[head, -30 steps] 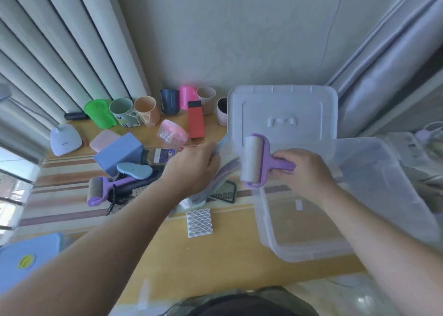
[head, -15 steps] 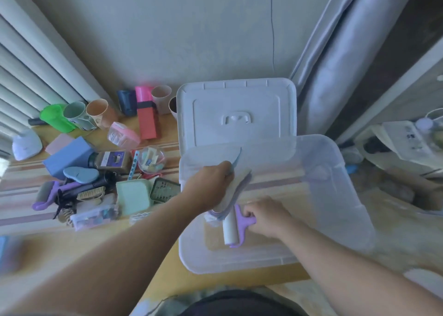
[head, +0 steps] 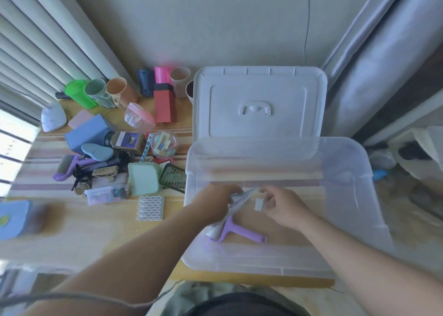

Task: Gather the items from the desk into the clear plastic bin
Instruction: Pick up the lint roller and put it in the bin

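- Clear plastic bin (head: 347, 196) fills the centre and right of the frame, standing on the wooden desk (head: 100, 229); its white lid (head: 260, 102) leans upright behind it against the wall.
- Inside the bin, at lower centre, a purple lint roller (head: 233, 230) lies on the floor of the bin, handle pointing right.
- Left hand (head: 213, 204) reaches into the bin and grips a thin grey-blue flat item (head: 239, 199) just above the roller's head; what the item is cannot be made out.
- Right hand (head: 282, 206) is inside the bin just right of the flat item, fingers loosely curled towards it; whether they pinch its edge is unclear.
- Left of the bin, the desk carries a heap of things: a mint-green square box (head: 143, 179), a black mesh basket (head: 173, 178), a second purple roller (head: 66, 168), a blue block (head: 87, 133) and a white wavy-patterned card (head: 150, 208).
- Along the wall at upper left stand cups, among them a green cup (head: 79, 94) and a red box (head: 164, 104).
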The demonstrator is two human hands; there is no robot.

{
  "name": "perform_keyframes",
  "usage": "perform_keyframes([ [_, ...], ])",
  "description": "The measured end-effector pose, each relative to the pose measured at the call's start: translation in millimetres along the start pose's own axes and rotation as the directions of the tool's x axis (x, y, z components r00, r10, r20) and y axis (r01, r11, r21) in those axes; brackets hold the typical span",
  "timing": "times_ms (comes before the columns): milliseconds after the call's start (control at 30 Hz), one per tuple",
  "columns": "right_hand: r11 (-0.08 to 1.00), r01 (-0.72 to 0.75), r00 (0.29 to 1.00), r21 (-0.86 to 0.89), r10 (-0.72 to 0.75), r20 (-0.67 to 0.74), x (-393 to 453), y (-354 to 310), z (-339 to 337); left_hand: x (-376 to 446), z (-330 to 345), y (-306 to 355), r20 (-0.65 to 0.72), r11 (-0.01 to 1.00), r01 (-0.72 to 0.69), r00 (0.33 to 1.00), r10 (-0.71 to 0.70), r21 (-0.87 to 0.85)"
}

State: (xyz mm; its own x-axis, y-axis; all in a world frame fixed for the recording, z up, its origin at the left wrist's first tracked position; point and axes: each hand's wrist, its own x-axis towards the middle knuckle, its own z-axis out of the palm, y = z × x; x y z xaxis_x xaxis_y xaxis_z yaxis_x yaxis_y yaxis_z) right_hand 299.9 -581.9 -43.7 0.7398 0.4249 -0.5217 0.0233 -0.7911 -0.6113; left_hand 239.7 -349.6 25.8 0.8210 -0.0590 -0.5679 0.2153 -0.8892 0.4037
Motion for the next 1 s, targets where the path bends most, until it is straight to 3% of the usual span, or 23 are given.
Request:
perform_keyframes([
  [67,0.989,0.144,0.988,-0.046,-0.147,-0.058,-5,-5,-18,5,0,7,0.033,0.996,-0.061,0.998,0.059,0.063],
  [133,0.948,0.285,0.958,-0.139,-0.283,0.038,-11,-16,-28,11,2,13,0.03,0.987,-0.108,0.994,0.105,0.118],
  [200,0.914,0.303,0.95,-0.271,-0.266,0.164,-14,-25,-31,16,3,18,0.008,0.983,-0.14,0.99,0.14,0.12],
  [267,0.946,0.159,0.957,-0.284,-0.077,0.28,-12,-33,-28,19,1,22,-0.019,0.984,-0.16,0.987,0.162,0.073],
  [333,0.996,-0.061,0.913,-0.066,0.082,0.399,-6,-32,-22,21,-1,24,-0.032,0.982,-0.187,0.982,0.189,0.035],
  [400,0.926,-0.314,0.846,0.208,0.174,0.504,-2,-27,-17,20,-2,25,-0.037,0.977,-0.214,0.976,0.214,0.012],
  [467,0.811,-0.473,0.775,0.345,0.197,0.6,-2,-18,-13,18,-2,22,-0.062,0.973,-0.23,0.972,0.227,-0.032],
  [533,0.782,-0.479,0.766,0.399,0.15,0.626,-1,-11,-9,16,-3,17,-0.077,0.972,-0.231,0.971,0.227,-0.044],
  [600,0.838,-0.391,0.823,0.379,0.134,0.552,-1,-9,-6,13,-3,12,-0.052,0.976,-0.218,0.975,0.218,-0.01],
  [667,0.945,-0.22,0.913,0.241,0.113,0.391,3,-8,-3,11,-2,7,0.013,0.979,-0.197,0.98,0.197,0.043],
  [733,0.982,-0.124,0.966,0.141,0.087,0.243,8,-9,-2,10,0,3,0.084,0.984,-0.16,0.985,0.153,0.075],
  [867,1.0,0.008,1.0,0.015,-0.008,0.012,20,-9,-4,11,3,-2,0.043,0.995,-0.044,0.998,0.04,0.094],
  [1000,0.976,0.167,0.967,-0.142,-0.191,-0.172,48,-7,9,14,7,-6,0.029,0.971,-0.016,1.0,0.009,0.24],
])
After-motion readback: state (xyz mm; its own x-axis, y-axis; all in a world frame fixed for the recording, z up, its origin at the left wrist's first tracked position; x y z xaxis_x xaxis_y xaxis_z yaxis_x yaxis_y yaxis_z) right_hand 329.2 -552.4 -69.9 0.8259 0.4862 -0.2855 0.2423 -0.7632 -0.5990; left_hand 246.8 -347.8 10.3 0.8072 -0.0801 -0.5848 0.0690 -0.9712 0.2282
